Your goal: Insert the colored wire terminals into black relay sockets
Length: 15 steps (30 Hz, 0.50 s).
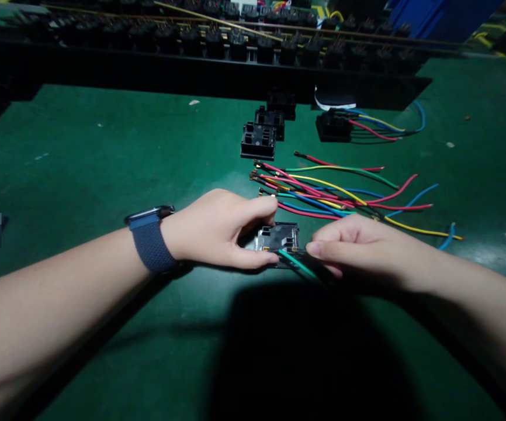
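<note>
A small black plastic housing (279, 235) with brass-coloured contacts is in front of me on the green surface. My left hand (224, 231), with a dark watch strap at the wrist, grips its left side between thumb and fingers. At the housing's right side, the fingers of my right hand (349, 245) are pinched together. A green wire (297, 263) runs from the housing's near edge toward those fingertips and seems held there; its far part is lost in shadow. Just beyond my hands lie loose wires (345, 196) in red, yellow, blue and green, with metal terminals at their left ends.
Three similar black housings (258, 140) stand in a row farther back. To their right is a black housing with wires attached (334, 126). A long black rack of wired parts (191, 67) spans the back, with a blue bin (441, 17) behind it. My shadow darkens the near surface.
</note>
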### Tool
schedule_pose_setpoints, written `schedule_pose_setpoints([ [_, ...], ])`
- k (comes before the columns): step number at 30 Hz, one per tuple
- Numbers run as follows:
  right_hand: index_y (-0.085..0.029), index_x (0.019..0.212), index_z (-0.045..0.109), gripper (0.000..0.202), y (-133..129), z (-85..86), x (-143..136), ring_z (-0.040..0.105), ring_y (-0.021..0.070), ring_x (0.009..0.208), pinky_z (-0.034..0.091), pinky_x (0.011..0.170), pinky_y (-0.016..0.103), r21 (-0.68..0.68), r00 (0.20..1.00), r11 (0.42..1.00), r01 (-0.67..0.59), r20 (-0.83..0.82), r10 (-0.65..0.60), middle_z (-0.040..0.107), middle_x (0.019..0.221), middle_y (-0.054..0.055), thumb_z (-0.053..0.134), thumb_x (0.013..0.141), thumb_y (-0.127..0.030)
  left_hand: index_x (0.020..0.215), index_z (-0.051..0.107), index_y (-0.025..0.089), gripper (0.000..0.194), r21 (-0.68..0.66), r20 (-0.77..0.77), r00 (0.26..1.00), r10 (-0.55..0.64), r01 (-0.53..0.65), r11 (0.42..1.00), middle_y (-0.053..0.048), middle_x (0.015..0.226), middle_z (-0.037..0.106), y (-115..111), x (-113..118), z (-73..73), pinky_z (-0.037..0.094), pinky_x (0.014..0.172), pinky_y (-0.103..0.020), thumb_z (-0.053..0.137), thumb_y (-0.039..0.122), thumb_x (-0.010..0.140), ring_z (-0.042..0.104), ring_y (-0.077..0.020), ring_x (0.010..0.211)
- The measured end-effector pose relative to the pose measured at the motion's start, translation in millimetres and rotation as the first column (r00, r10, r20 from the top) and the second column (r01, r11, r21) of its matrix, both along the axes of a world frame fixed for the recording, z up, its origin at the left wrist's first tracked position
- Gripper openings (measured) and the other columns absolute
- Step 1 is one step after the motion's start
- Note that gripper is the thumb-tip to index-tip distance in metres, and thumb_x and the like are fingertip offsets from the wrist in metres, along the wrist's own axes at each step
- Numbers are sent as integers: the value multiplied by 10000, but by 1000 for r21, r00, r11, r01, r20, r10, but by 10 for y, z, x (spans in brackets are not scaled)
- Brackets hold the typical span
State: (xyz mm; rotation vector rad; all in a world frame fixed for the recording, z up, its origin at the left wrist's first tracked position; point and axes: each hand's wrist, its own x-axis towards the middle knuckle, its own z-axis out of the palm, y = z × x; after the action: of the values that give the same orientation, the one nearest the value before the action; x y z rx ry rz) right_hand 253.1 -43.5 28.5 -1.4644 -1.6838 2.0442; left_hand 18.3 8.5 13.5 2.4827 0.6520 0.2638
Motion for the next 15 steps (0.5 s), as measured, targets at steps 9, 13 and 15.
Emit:
schedule_pose_setpoints([
  [9,-159,577,538,372,19,-7,21,271,68,436,181,422,240,86,997,995,-58,63,53,328,463,-66,575,839,-419,879,519,184,369,-17,4,998,-55,55,998,67,558,468,23,-2,14,245,468,-200,633,517,770,414,-89,476],
  [13,-160,577,531,385,11,4,13,263,67,437,178,421,234,76,996,995,-57,66,52,324,465,-67,574,837,-440,886,520,185,366,-31,-6,999,-54,54,998,63,563,480,23,-4,26,248,469,-203,623,518,774,423,-91,479],
  [15,-161,577,528,386,8,6,11,259,66,433,175,417,233,64,997,997,-48,70,44,321,462,-67,575,835,-444,885,520,187,365,-38,-10,999,-50,49,998,62,565,484,23,-5,27,249,468,-204,620,520,773,425,-92,480],
])
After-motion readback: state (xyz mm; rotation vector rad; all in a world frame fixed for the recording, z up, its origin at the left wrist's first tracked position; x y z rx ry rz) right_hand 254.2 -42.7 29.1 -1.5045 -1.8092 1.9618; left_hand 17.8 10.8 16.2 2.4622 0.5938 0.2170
